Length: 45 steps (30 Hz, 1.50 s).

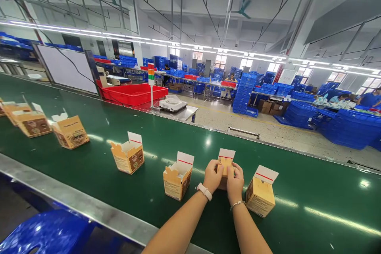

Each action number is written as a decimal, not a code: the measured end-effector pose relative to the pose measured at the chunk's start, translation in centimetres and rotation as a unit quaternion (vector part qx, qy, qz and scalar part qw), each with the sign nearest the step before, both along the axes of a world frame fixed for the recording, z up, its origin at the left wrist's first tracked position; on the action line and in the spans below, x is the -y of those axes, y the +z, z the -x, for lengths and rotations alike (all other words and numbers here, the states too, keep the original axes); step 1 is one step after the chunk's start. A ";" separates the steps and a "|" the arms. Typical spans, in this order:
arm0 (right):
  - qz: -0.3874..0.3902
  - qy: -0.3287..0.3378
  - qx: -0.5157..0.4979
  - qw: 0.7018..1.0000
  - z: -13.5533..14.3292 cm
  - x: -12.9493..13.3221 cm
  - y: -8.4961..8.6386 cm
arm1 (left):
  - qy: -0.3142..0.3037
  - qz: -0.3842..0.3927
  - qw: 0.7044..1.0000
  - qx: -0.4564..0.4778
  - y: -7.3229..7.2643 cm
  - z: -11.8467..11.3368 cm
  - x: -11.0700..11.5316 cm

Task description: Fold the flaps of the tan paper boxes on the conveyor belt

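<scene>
Both my hands grip one small orange-brown carton [226, 162] on the green conveyor belt [131, 194]. My left hand [213, 176] is closed on its left side, and my right hand [235, 180] on its right, thumbs near the top front flap. The carton's white back flap with a red line stands up behind my fingers; much of its body is hidden. Right of my hands is a carton [260, 196] with its front top folded down and white flap raised. To the left, another carton [177, 180] has its flaps up and its inside showing.
Several more open-topped cartons [128, 156] stand along the belt to the left. Beyond the belt are a red bin [135, 94], a white scale [173, 104] and a signal light [151, 75]. Blue crates [244, 93] are stacked farther back, and a blue stool [50, 232] sits at lower left.
</scene>
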State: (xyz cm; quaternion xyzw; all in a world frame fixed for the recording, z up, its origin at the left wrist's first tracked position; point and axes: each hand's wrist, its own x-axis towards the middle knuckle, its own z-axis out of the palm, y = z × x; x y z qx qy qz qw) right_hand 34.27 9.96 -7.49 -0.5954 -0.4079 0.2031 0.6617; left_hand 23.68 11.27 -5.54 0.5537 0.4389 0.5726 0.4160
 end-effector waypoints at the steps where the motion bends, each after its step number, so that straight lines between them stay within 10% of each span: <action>1: 0.029 -0.032 -0.047 0.998 0.0 -0.1 -0.2 | 0.015 0.071 0.997 0.032 0.5 -0.4 0.0; 5: 0.099 -0.048 -0.118 0.987 -0.6 -1.0 -0.6 | -0.033 0.248 0.964 0.086 2.2 -1.7 -0.8; 11: 0.107 -0.060 -0.119 0.985 -1.8 -0.4 0.1 | -0.056 0.256 0.963 0.064 3.9 -2.9 -0.4; 15: -0.072 -0.193 0.064 0.976 -0.1 2.6 0.7 | 0.029 -0.049 0.998 0.011 3.8 -1.1 4.7; 20: -0.274 -0.056 0.340 0.898 4.6 6.1 0.1 | 0.203 -0.425 0.882 0.002 2.0 5.0 10.1; 23: -0.272 0.101 0.411 0.864 6.5 6.3 -0.5 | 0.301 -0.311 0.902 0.014 0.5 9.0 8.9; 26: -0.251 0.194 0.443 0.839 6.7 5.4 -0.8 | 0.138 -0.143 0.980 -0.010 -0.8 11.3 6.4; 30: -0.209 0.186 0.396 0.875 5.9 3.9 -0.6 | -0.017 -0.146 0.988 -0.056 -1.3 11.4 4.6; 38: -0.034 0.056 0.103 0.993 7.6 2.2 -0.2 | 0.045 -0.003 0.995 -0.095 1.3 8.6 3.1; 41: 0.051 0.009 -0.026 0.998 7.5 1.4 -0.6 | 0.076 0.118 0.990 -0.034 1.8 8.1 2.0; 45: 0.115 0.089 -0.161 0.976 6.1 1.0 -0.6 | -0.057 0.222 0.973 -0.036 2.5 7.0 0.9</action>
